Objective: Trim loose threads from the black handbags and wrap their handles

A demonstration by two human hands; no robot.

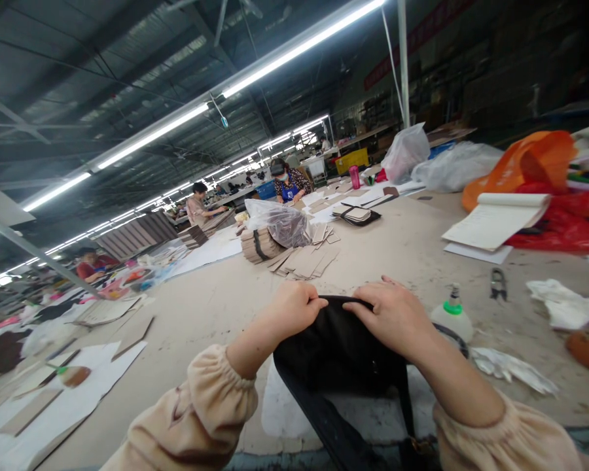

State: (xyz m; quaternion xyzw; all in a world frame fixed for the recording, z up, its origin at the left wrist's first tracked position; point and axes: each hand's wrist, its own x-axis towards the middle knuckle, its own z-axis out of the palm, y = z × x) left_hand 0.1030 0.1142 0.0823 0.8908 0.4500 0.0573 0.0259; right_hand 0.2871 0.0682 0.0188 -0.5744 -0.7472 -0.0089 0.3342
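A black bag (343,353) stands in front of me at the table's near edge, its mouth turned toward me and a strap hanging at its right side. My left hand (297,306) pinches the top rim between thumb and fingers. A short way to the right along that same rim, my right hand (392,313) grips it with the thumb on the near side; its other fingers are partly hidden behind the fabric. Under the bag lies a white sheet (279,409). Just beyond my right wrist is a clear bottle with a green collar (452,314).
Small snips (498,285), white gloves (513,369) and a notepad (495,219) lie to the right, near red and orange plastic bags (525,167). Ahead are a bundle of beige pieces (261,246) and loose flat pieces (307,260). Other people (290,183) work farther back.
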